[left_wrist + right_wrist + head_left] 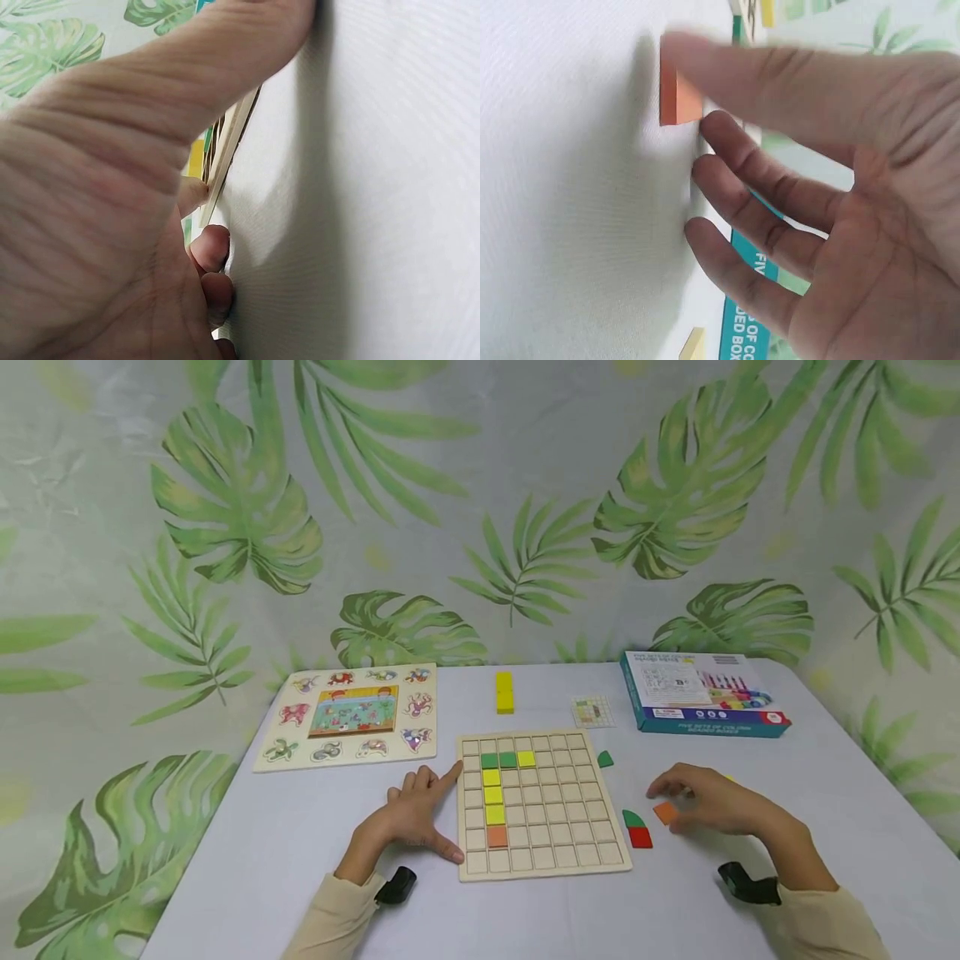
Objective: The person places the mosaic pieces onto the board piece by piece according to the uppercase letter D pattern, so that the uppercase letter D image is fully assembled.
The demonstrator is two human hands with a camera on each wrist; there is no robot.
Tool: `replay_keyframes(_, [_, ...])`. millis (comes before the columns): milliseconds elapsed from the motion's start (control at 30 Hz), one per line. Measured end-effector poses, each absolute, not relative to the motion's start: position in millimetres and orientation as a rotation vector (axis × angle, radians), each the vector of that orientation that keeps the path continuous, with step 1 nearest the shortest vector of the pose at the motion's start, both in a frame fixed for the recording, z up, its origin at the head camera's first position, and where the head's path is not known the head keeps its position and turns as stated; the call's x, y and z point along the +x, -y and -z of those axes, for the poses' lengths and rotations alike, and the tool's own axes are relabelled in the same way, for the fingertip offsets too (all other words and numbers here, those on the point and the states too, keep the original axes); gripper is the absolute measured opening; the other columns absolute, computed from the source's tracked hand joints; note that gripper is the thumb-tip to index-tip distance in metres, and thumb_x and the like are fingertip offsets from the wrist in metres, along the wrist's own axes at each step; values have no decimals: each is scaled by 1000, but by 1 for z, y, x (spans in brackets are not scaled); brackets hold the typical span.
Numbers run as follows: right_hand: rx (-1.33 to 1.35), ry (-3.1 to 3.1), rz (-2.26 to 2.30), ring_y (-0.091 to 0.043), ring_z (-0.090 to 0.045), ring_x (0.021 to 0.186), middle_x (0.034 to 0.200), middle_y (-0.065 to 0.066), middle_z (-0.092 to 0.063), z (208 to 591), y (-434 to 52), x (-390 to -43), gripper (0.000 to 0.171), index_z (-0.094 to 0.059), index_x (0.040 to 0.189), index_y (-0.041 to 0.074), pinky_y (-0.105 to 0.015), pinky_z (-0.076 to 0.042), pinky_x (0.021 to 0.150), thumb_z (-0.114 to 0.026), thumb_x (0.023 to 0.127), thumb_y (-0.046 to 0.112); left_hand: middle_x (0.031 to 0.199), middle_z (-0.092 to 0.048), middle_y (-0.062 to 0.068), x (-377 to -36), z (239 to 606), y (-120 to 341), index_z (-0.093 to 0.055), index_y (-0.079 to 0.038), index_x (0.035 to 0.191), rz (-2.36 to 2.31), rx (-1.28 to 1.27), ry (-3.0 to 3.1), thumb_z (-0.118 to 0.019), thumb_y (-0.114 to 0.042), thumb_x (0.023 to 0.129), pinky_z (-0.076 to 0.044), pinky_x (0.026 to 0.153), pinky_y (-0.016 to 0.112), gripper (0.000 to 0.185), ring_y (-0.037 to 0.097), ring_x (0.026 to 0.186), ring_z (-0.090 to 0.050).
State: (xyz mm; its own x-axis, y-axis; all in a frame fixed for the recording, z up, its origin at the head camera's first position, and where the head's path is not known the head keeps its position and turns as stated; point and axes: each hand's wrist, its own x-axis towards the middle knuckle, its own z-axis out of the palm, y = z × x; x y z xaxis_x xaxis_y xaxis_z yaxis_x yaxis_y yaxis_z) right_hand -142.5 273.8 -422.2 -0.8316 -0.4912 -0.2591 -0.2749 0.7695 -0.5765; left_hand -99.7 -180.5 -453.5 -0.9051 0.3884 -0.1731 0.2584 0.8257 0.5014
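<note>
A wooden grid board (555, 860) lies on the white table with several coloured square tiles in its cells: green, yellow and an orange one (497, 836). My left hand (412, 810) touches the board's left edge with spread thumb and index finger. Over the table right of the board, my right hand (716, 802) has its thumb at a loose orange tile (665, 812), its fingers loosely bent. In the right wrist view the blurred thumb partly covers that orange tile (688, 101). Left of it lie a red tile (640, 837) and a green rounded piece (633, 818).
Another green piece (605, 759) lies beside the board's right edge. A small pattern card (592, 711) and a yellow block (505, 693) are behind the board. An animal puzzle (273, 752) stands back left, a boxed toy (705, 693) back right. Something yellow (728, 777) shows behind my right hand.
</note>
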Motion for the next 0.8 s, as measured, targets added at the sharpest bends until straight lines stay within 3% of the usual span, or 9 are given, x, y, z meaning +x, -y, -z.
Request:
replay_keyframes(333, [-605,-2613,665,-23,-59,100,102,1,-64,424,-275,-145,32,-67,103,13,-48,-53,89,-85,76,10,102,-32,3,-102,454,179,-20,-17,161,-667,472,-2733,-95,-52,54,-19,70,37,135,21,94,-28])
replay_keyframes(800, [-562,-2670,575,-18,-57,91,95,2,-65,423,-263,-144,24,-67,101,11,-44,-54,85,-81,83,19,100,-30,1,-100,453,179,-21,-16,161,-672,472,-2728,-95,-52,55,-18,70,36,134,20,93,-27])
